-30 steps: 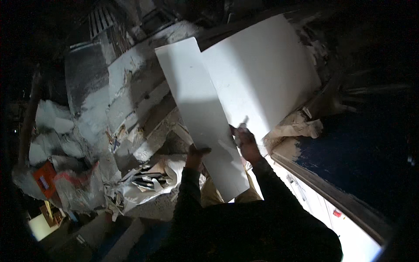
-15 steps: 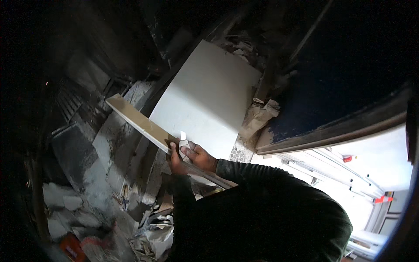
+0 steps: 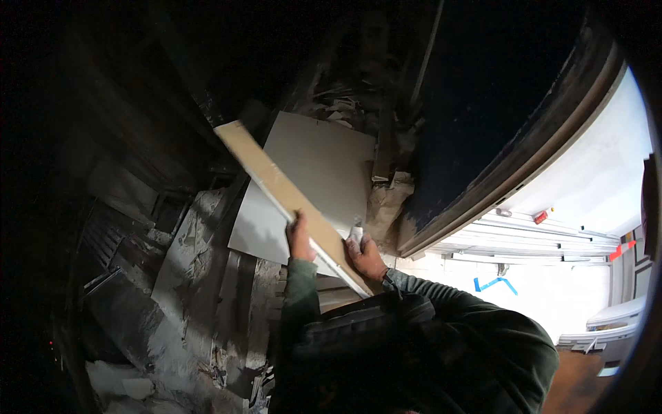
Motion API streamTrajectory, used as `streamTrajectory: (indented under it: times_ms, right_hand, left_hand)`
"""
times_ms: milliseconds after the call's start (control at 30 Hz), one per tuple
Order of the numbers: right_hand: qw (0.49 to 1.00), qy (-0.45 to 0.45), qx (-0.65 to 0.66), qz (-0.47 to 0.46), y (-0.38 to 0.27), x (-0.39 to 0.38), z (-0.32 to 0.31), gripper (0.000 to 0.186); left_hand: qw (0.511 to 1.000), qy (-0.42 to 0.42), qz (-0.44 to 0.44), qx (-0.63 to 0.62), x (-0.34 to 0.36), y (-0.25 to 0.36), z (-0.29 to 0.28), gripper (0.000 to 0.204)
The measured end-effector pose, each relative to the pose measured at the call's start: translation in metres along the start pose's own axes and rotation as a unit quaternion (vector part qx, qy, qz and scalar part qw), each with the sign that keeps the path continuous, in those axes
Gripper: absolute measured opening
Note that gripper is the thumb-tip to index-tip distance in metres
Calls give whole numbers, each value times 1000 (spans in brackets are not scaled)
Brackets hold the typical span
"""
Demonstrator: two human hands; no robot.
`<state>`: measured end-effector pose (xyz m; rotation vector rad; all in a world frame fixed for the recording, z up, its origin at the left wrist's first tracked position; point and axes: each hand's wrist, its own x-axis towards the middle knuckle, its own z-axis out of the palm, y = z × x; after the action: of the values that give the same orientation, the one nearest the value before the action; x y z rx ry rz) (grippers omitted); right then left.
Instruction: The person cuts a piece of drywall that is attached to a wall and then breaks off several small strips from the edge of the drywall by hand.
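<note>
A long, narrow strip of plasterboard [image 3: 276, 181], tan on its face and white along its edge, runs slantwise from far left to close by my body. My left hand [image 3: 298, 239] is closed around its left edge, about midway along. On the strip's right side, nearer my body, my right hand [image 3: 369, 258] is closed on a small white piece [image 3: 356, 235], whose kind I cannot make out. That hand rests at the strip's right edge. Beneath the strip lies a large white sheet [image 3: 314, 162], partly in shadow.
Broken board pieces [image 3: 183, 241] and rubble lie at left in dim light. A crumpled brown paper bag [image 3: 389, 205] sits right of the sheet. A dark panel [image 3: 503, 103] rises at right. Beyond it, long pale rails [image 3: 531, 238] and blue tape [image 3: 496, 283] show on a bright floor.
The strip has turned steeper, its tan face now toward me. My hands have moved apart: the left grips the strip's left edge, the right is farther right with the white piece. The view has shifted.
</note>
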<state>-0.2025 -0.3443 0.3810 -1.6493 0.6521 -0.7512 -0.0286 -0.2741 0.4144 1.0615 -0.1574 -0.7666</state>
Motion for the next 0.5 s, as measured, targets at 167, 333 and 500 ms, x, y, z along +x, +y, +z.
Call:
streamTrajectory:
  times_ms: [167,333,500]
  right_hand:
    - [988,115,-6,106,64,50,-39,35]
    - [958,153,-228,84,107,149,-112,43]
    - [836,326,-438,-54,162,258,-156,46]
  left_hand:
    - [974,-66,-56,209,39,-41,10,70]
    - [961,26,-145,234,41,-83,-94,49]
    - [879,186,-280,337,10,-121,-193,45]
